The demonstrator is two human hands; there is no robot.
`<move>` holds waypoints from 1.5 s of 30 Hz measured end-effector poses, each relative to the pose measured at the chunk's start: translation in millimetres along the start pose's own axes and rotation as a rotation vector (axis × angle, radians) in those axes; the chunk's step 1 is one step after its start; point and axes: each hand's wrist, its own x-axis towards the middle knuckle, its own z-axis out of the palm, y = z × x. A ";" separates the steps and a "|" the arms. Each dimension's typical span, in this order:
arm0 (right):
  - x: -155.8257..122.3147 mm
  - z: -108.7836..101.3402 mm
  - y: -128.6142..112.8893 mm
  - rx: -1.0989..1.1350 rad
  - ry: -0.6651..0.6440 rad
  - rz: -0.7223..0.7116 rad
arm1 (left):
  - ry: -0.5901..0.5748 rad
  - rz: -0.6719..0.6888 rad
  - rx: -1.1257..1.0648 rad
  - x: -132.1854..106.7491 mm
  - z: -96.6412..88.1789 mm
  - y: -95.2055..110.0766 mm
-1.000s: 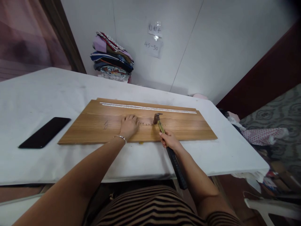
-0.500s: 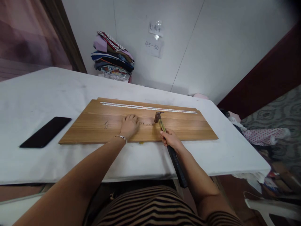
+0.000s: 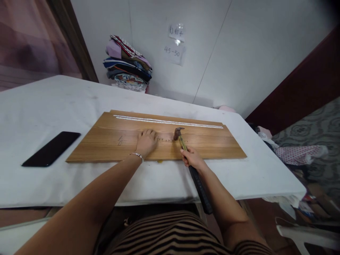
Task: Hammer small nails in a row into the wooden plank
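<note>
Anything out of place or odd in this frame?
Only the hold: the right hand clasps the yellow-shafted hammer high up near its rusty head, leaving the black handle end trailing past the wrist. The long wooden board lies flat.

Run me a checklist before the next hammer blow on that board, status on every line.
1. Grip: right hand is closed round the hammer handle, partway up the shaft. Ok.
2. Hammer head sits at the right end of the row of nails. Ok.
3. Nail under the head standing upright: too small to see. Cannot tell.
4. Left hand rests on the board at the row's left end, apart from the hammer head. Ok.
5. Board lies flat, wholly on the white table. Ok.
6. Phone lies left of the board, not touching it. Ok.
</note>
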 end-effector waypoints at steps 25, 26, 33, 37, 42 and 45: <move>4.5 -3.9 2.5 0.020 0.008 -0.032 | 0.015 0.022 0.007 -0.5 -0.2 0.1; 5.2 -4.1 2.6 0.020 0.013 -0.034 | 0.015 0.023 0.008 -0.4 -0.1 -0.1; 6.2 -5.1 4.4 0.010 0.028 -0.029 | 0.038 0.021 -0.004 -0.4 2.0 -1.1; 3.8 -5.4 3.8 0.011 0.017 -0.039 | 0.035 0.027 -0.009 -0.1 4.0 -2.5; 2.2 -3.2 4.5 0.000 0.004 -0.038 | 0.048 0.032 -0.025 0.2 6.5 -4.4; 0.2 -2.4 4.7 0.007 0.003 -0.042 | 0.047 0.032 -0.032 -0.1 6.5 -4.4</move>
